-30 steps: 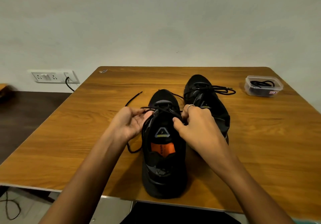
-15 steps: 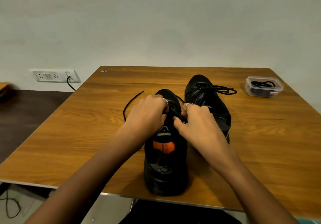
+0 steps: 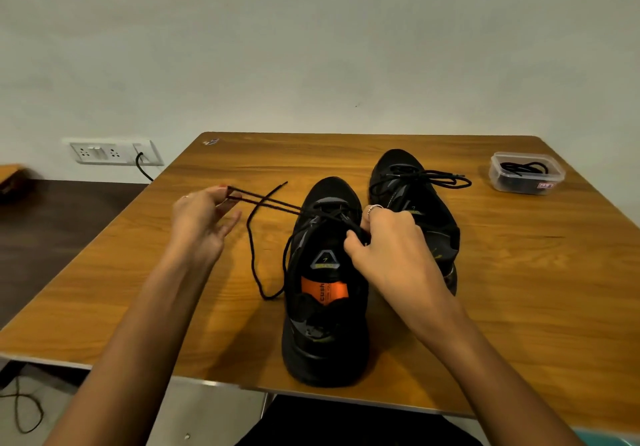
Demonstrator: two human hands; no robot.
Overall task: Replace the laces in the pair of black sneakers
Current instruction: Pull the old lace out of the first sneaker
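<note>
— Where is the near sneaker (image 3: pixel 325 293) sitting?
— On the bench (image 3: pixel 519 289). Your left hand (image 3: pixel 202 218) is pinching its lace (image 3: pixel 266 203) taut; your right hand (image 3: pixel 388 241) is gripping the tongue.

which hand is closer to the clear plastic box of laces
Right. The right hand grips the near sneaker's tongue, left of the plastic box; the left hand pulls lace beyond that sneaker, farther away.

A plain pale wall (image 3: pixel 311 47) stood behind the wooden bench (image 3: pixel 519 289). A white socket panel (image 3: pixel 114 152) with a black cable (image 3: pixel 142 168) plugged in sat low beside a dark surface (image 3: pixel 52 237).
</note>
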